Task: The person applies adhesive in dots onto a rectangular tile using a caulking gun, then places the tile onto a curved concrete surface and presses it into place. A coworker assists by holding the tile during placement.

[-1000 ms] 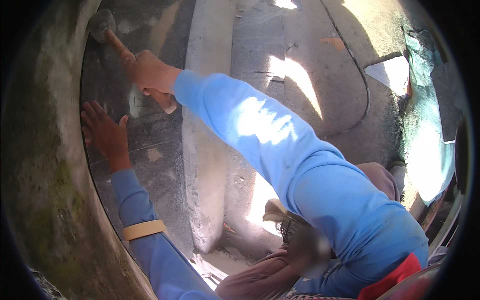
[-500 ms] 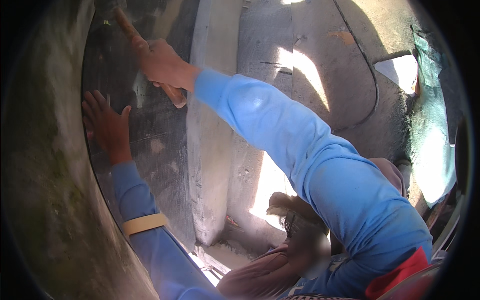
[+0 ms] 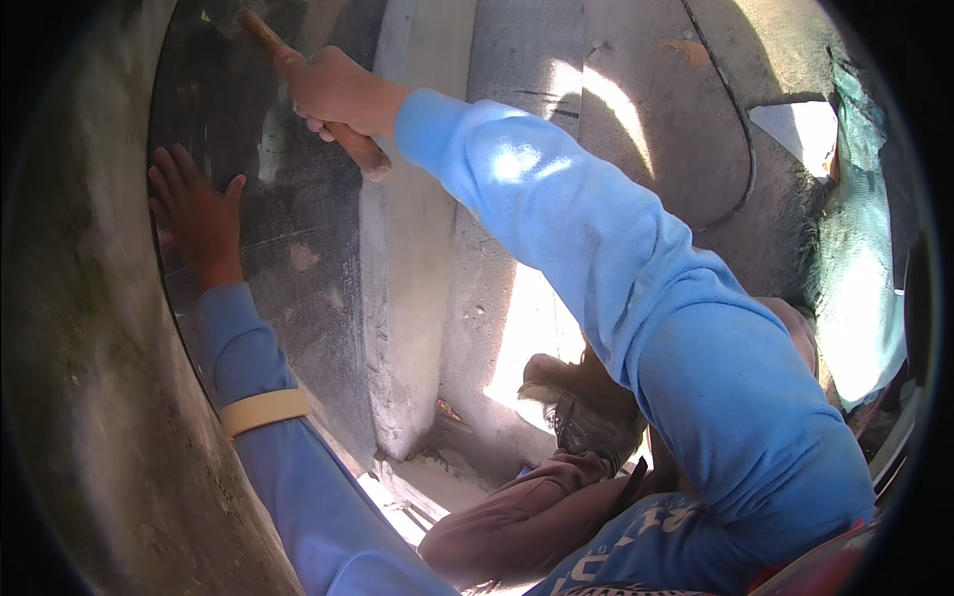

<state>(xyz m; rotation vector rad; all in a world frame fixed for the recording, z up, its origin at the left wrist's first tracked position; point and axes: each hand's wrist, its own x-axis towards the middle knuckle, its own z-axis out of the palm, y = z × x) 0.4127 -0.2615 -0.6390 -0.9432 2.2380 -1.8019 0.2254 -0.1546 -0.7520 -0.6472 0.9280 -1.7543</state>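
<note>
My right hand (image 3: 343, 91) is closed round the thick wooden handle of a tool (image 3: 360, 151). The handle slants from upper left to lower right, and its butt sticks out below my fist. At the upper edge, the tool's greyish head is too dim to make out. Lower and to the left, my left hand (image 3: 194, 214) lies with fingers spread against a dark, scuffed flat panel (image 3: 313, 323), holding nothing. A yellowish band (image 3: 266, 411) circles the left sleeve.
A curved, mottled wall (image 3: 89, 348) rises along the left. A pale raised concrete edge (image 3: 412, 258) borders the dark panel. My bent leg (image 3: 517, 526) and boot (image 3: 586, 412) are below. A dark cable (image 3: 740, 129) and green sheeting (image 3: 860, 248) lie at right.
The view has shifted slightly. My right hand, still round the tool's handle, has moved a little to the right, away from the curved wall. My left hand stays spread on the panel.
</note>
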